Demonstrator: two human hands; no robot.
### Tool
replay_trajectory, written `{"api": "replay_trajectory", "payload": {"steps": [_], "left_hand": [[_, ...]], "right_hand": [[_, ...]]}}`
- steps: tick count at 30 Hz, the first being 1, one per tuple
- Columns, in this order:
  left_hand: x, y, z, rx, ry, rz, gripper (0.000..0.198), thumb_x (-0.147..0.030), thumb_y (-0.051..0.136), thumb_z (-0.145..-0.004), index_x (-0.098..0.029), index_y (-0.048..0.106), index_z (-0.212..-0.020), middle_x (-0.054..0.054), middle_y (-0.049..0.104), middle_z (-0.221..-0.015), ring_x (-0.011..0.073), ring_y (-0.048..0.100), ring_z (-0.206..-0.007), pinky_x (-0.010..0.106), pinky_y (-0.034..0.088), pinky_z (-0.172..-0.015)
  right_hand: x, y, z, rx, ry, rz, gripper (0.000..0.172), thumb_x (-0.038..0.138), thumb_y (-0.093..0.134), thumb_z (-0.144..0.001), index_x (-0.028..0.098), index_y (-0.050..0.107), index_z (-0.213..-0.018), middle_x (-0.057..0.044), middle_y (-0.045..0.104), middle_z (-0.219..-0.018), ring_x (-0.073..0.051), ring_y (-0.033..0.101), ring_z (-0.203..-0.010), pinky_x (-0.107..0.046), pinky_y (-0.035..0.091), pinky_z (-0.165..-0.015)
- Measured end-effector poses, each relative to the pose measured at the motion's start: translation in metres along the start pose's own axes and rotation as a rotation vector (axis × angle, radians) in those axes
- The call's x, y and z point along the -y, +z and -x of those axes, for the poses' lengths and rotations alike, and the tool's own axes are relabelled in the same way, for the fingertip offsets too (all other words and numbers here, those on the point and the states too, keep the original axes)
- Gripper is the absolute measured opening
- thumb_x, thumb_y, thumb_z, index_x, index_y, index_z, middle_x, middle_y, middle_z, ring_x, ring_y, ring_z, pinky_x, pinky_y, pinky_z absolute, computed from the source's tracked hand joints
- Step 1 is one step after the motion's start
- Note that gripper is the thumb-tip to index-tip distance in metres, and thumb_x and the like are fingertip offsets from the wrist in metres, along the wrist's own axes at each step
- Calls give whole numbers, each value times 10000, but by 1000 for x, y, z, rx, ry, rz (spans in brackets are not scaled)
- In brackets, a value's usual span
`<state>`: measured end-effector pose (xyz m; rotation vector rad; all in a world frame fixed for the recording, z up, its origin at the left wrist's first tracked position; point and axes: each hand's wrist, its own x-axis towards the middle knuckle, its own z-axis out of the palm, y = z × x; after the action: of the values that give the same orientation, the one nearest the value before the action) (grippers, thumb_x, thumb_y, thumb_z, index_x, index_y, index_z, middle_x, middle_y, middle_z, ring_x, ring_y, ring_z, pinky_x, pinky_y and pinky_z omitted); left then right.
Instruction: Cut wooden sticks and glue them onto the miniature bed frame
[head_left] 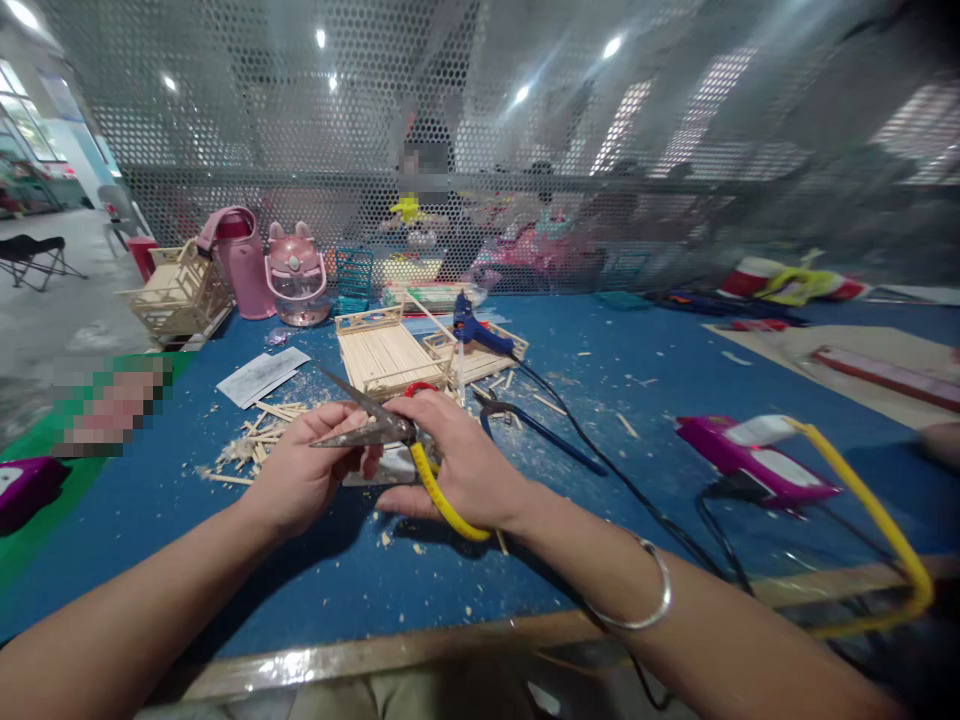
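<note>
My right hand [457, 455] is closed round the yellow-and-red handles of a pair of scissors [367, 418], whose metal blades stand apart and point left. My left hand [307, 470] is pinched just under the blades, with its fingertips at the blade tips; what it holds is too small to make out. Both hands hover above the blue mat [525, 560], over a scatter of wood chips and stick offcuts [255, 440].
Behind the hands stands a flat popsicle-stick frame [386, 355] with a blue glue gun [480, 332] and its black cord. Blue-handled pliers [525, 415] lie to the right. A stick basket [180, 290], pink bottles [247, 260], paper [262, 375] and a purple device with a yellow strap [757, 460] surround them.
</note>
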<state>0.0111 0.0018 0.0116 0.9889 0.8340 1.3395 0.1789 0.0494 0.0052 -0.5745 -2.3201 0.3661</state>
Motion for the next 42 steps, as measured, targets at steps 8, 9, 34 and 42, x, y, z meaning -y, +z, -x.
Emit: {"api": "replay_trajectory", "payload": {"steps": [8, 9, 34, 42], "left_hand": [[2, -3, 1, 41, 51, -52, 224, -329, 708, -689, -138, 617, -613, -19, 568, -505, 79, 488, -480, 193, 368, -492], [3, -3, 2, 43, 56, -52, 228, -333, 707, -695, -139, 618, -615, -20, 568, -508, 76, 487, -483, 190, 368, -493], [1, 3, 6, -32, 39, -47, 148, -232, 678, -665, -145, 606, -569, -31, 547, -501, 69, 479, -479, 176, 373, -483], [0, 8, 7, -64, -20, 74, 185, -269, 738, -618, -135, 614, -587, -28, 559, -506, 60, 489, -455, 157, 381, -439]], "right_hand": [[-1, 1, 1, -10, -67, 8, 726, 588, 710, -588, 166, 485, -1134, -74, 570, -972, -207, 527, -884, -346, 439, -799], [-1, 1, 1, -15, -64, 27, 729, 593, 706, -590, 166, 485, -1137, -80, 569, -984, -210, 526, -895, -348, 436, -811], [1, 2, 2, -72, -27, 71, 753, 690, 643, -551, 133, 560, -1050, -71, 586, -854, -197, 539, -784, -328, 456, -730], [-1, 7, 3, -125, -24, 86, 757, 719, 603, -568, 122, 575, -1033, -78, 619, -818, -188, 567, -734, -322, 477, -693]]}}
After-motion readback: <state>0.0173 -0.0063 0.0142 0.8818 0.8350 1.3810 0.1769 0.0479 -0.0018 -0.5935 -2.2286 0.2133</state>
